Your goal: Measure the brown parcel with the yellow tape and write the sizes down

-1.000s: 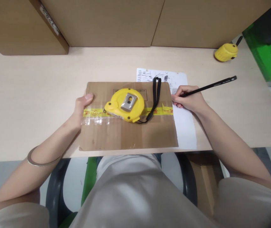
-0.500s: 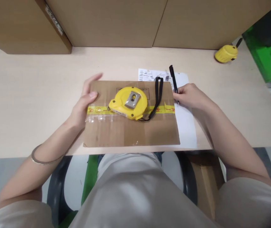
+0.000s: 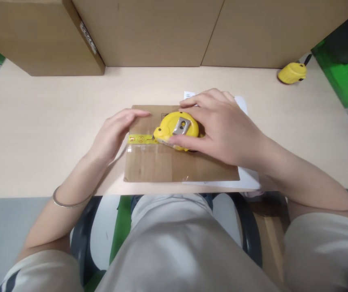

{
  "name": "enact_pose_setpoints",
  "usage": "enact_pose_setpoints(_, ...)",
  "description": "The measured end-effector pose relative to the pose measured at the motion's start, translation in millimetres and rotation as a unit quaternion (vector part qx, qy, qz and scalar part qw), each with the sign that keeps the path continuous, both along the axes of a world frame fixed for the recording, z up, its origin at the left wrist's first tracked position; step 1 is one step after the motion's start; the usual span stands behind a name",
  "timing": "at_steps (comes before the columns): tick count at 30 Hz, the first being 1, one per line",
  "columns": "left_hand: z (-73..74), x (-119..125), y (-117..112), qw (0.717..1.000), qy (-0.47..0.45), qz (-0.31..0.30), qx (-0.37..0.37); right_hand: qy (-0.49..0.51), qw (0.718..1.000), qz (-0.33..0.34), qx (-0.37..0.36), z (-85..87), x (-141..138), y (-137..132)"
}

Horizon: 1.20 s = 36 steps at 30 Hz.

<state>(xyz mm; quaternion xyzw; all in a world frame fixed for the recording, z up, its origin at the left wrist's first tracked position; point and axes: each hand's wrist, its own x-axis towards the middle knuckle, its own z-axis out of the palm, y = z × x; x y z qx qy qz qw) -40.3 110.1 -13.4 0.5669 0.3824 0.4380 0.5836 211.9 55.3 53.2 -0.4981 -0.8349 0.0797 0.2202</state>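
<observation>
A yellow tape measure with a metal belt clip lies on a flat cardboard box that has yellow printed tape across it. My right hand reaches over the box from the right, its thumb along the near edge of the tape measure and its fingers curved past the far edge. Beside the box's upper left corner is my left hand, fingers stretched out, fingertips over the top edge. A white sheet of paper shows from under the box. The pen and the strap are hidden by my right hand.
A second yellow tape measure stands at the back right of the table. Large cardboard boxes line the back, with another box at the back left. The table's front edge runs close to my body.
My right hand has left the black pen by the box's right side and moved left onto the tape measure. My left hand has loosened at the box's left edge. The view has shifted slightly.
</observation>
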Motion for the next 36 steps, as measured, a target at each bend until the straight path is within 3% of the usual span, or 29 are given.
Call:
enact_pose_setpoints(4, -1.5, 2.4, 2.5, 0.997, -0.067, -0.034, -0.021, 0.08, 0.991, 0.039, -0.105, 6.6, -11.1, -7.9)
enact_pose_setpoints(7, -7.2, 0.3, 6.0, 0.995, -0.089, -0.023, -0.032, 0.132, 0.983, 0.063, -0.115, 17.2, -18.7, -0.7)
enact_pose_setpoints(10, -10.5, -0.2, 8.0, 0.992, -0.129, 0.008, -0.014, 0.073, 0.991, 0.086, -0.075, 27.4, -33.7, 13.7)
enact_pose_setpoints(13, -8.3, 1.2, 7.1, 0.988, -0.145, 0.039, -0.019, 0.012, 0.988, 0.13, -0.08, 29.6, -51.1, 24.4)
enact_pose_setpoints(16, -5.1, -0.4, 6.4, 0.991, -0.124, 0.008, -0.045, -0.009, 0.984, 0.143, -0.104, 25.5, -55.9, 25.3)
enact_pose_setpoints(18, -4.6, -4.8, 7.6, 0.996, -0.072, -0.037, -0.028, -0.003, 0.987, 0.124, -0.104, 22.6, -45.0, 21.4)
enact_pose_setpoints(21, -4.6, -13.2, 10.6, 0.996, 0.019, -0.084, 0.012, 0.036, 0.992, 0.073, -0.092, 22.0, -5.9, 10.7)
enact_pose_setpoints(28, -0.8, -18.8, 12.7, 0.994, 0.065, -0.083, 0.016, 0.072, 0.993, -0.063, -0.072, 22.6, 109.8, -32.6)
enact_pose_setpoints(33, -5.5, -19.9, 15.7, 0.994, 0.056, -0.091, 0.006, 0.099, 0.989, -0.089, -0.062, 6.1, 126.5, -46.4)
enact_pose_setpoints(36, -6.7, -21.9, 16.4, 0.994, 0.049, -0.092, 0.0, 0.07, 0.993, -0.062, -0.066, 14.6, 119.1, -40.2)
